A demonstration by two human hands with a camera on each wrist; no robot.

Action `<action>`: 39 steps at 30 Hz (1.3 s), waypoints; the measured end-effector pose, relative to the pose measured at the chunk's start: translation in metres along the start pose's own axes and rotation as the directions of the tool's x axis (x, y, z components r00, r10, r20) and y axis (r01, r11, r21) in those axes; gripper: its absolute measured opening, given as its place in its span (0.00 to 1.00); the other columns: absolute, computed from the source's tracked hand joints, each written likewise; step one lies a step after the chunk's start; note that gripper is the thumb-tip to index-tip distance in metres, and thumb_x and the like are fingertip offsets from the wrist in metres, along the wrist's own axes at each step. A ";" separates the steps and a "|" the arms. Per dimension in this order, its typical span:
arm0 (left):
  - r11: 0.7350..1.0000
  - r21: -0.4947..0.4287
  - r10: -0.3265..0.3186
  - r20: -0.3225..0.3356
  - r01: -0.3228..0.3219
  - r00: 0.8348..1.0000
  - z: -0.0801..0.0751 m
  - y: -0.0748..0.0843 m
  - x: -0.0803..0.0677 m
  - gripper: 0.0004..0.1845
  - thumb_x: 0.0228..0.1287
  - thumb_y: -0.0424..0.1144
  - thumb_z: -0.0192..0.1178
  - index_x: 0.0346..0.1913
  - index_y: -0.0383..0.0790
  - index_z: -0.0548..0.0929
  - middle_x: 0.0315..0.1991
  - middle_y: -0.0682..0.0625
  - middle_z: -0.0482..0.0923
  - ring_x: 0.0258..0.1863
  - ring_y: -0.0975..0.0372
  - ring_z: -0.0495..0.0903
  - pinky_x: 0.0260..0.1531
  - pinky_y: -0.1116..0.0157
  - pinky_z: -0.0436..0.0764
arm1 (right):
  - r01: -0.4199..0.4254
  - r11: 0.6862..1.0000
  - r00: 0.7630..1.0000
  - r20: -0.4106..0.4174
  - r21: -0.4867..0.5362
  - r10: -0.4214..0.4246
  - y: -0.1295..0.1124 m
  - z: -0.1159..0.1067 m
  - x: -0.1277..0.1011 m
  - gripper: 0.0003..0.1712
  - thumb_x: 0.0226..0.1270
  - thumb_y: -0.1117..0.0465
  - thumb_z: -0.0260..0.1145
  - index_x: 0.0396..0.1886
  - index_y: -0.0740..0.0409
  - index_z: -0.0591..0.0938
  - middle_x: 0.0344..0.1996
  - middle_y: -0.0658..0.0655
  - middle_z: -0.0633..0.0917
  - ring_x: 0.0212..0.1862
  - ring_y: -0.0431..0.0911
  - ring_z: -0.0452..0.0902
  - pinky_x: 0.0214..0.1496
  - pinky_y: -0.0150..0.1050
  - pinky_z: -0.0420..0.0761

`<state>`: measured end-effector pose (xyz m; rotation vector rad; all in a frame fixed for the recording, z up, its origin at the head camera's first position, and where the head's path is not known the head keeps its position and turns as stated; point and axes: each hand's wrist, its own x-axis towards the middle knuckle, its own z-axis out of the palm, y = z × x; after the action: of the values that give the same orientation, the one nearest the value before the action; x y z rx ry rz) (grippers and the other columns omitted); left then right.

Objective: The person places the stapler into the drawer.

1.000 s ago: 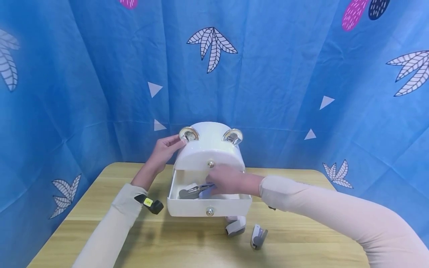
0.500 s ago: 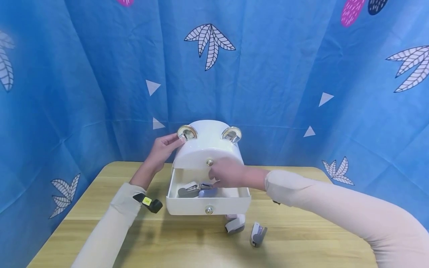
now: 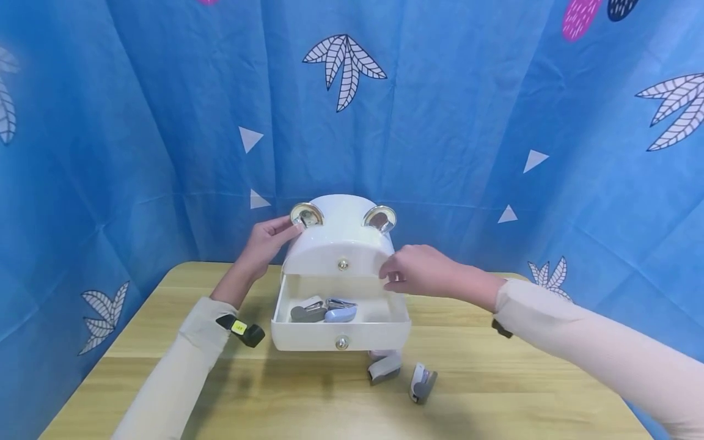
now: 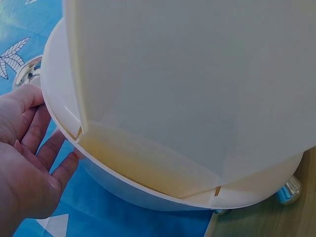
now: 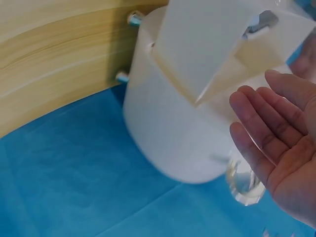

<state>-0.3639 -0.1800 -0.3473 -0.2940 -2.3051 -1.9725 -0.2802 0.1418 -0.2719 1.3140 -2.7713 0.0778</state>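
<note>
A white rounded cabinet (image 3: pixel 341 241) with two shiny ear-like knobs stands at the back of the wooden table (image 3: pixel 181 391). Its lower drawer (image 3: pixel 341 335) is pulled out and holds two small staplers, one grey (image 3: pixel 308 311), one pale blue (image 3: pixel 341 314). My left hand (image 3: pixel 267 239) rests flat against the cabinet's left side near the left ear, fingers (image 4: pixel 42 143) straight on the rim. My right hand (image 3: pixel 414 271) hovers empty at the drawer's right side, fingers (image 5: pixel 266 123) relaxed and straight. Two more grey staplers (image 3: pixel 385 368) (image 3: pixel 422 383) lie on the table in front of the drawer.
A blue curtain (image 3: pixel 473 110) with leaf prints closes in the table at the back and on both sides. Bare wood lies left and right of the cabinet and toward the near edge. The cabinet's small metal feet (image 5: pixel 133 19) show in the right wrist view.
My right hand has let go of the pale blue stapler in the drawer and drawn back out to the right, now empty. The left hand has stayed on the cabinet.
</note>
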 end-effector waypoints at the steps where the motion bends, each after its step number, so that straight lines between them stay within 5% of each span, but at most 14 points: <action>1: 1.000 0.001 -0.003 0.001 0.003 1.000 0.000 0.000 0.000 0.28 0.71 0.43 0.63 0.70 0.36 0.75 0.70 0.39 0.75 0.73 0.48 0.70 0.75 0.48 0.66 | -0.015 1.000 1.000 -0.009 0.014 0.015 0.004 0.000 -0.006 0.06 0.61 0.63 0.75 0.39 0.54 0.91 0.28 0.48 0.90 0.29 0.36 0.80 0.33 0.31 0.83; 7: 1.000 0.005 -0.011 0.005 0.011 1.000 -0.001 -0.001 -0.002 0.28 0.72 0.43 0.62 0.71 0.37 0.74 0.70 0.39 0.74 0.74 0.48 0.69 0.76 0.47 0.64 | -0.113 0.989 0.993 -0.026 0.094 0.115 0.027 0.007 -0.043 0.07 0.63 0.66 0.72 0.41 0.56 0.91 0.33 0.49 0.91 0.33 0.35 0.84 0.37 0.36 0.87; 16: 1.000 0.005 0.008 0.011 -0.008 1.000 -0.004 -0.001 -0.001 0.27 0.72 0.43 0.62 0.70 0.36 0.75 0.69 0.38 0.75 0.73 0.48 0.70 0.76 0.46 0.64 | -0.094 0.964 0.992 0.101 0.247 0.071 0.036 0.050 -0.080 0.14 0.57 0.63 0.78 0.44 0.57 0.90 0.40 0.53 0.92 0.37 0.40 0.86 0.40 0.34 0.86; 26: 1.000 -0.008 -0.007 0.009 0.007 1.000 -0.006 0.000 0.004 0.28 0.72 0.44 0.63 0.70 0.38 0.75 0.69 0.39 0.75 0.73 0.49 0.70 0.76 0.47 0.65 | -0.059 0.942 0.976 0.217 0.329 -0.014 0.028 0.098 -0.094 0.24 0.49 0.65 0.79 0.50 0.56 0.88 0.47 0.49 0.90 0.46 0.46 0.85 0.49 0.38 0.85; 39: 1.000 -0.001 -0.014 0.018 0.014 1.000 -0.005 0.002 0.002 0.28 0.72 0.44 0.63 0.71 0.38 0.74 0.70 0.39 0.74 0.74 0.49 0.68 0.76 0.47 0.64 | 0.026 0.957 0.986 0.153 0.289 -0.073 0.020 0.135 -0.101 0.29 0.38 0.67 0.80 0.47 0.50 0.89 0.45 0.44 0.90 0.48 0.38 0.84 0.52 0.35 0.84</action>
<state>-0.3656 -0.1843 -0.3446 -0.2982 -2.3232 -1.9856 -0.2380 0.2218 -0.4156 1.5162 -2.9467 0.4026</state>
